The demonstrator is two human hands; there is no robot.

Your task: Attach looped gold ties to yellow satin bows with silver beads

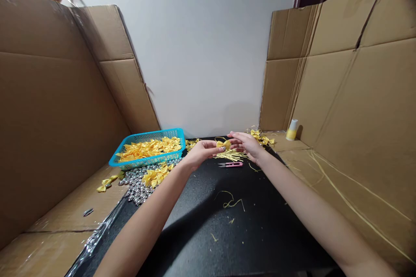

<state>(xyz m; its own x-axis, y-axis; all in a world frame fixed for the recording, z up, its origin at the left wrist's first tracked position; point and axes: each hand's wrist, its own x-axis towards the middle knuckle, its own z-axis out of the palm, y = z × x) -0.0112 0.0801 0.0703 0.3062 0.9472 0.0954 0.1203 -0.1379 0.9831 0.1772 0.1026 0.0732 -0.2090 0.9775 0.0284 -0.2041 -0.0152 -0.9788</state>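
My left hand (203,154) pinches a small yellow ribbon bow (223,144) above the black table. Reaching in from the other side, my right hand (247,146) has its fingers apart and slightly curved, close to the bow's right end. Whether a thread runs between its fingertips is too small to make out. Beneath the hands lies a bundle of short pale yellow strips (233,155). Pink-handled thread snips (230,164) rest just in front of the strips.
At left, a blue plastic basket (113,161) holds many yellow bows. Silvery beads (138,188) and loose bows (157,175) lie before it. More bows (261,137) sit back right, near a thread spool (292,130). A needle-like piece with yellow thread (231,203) lies centrally. Cardboard walls flank both sides.
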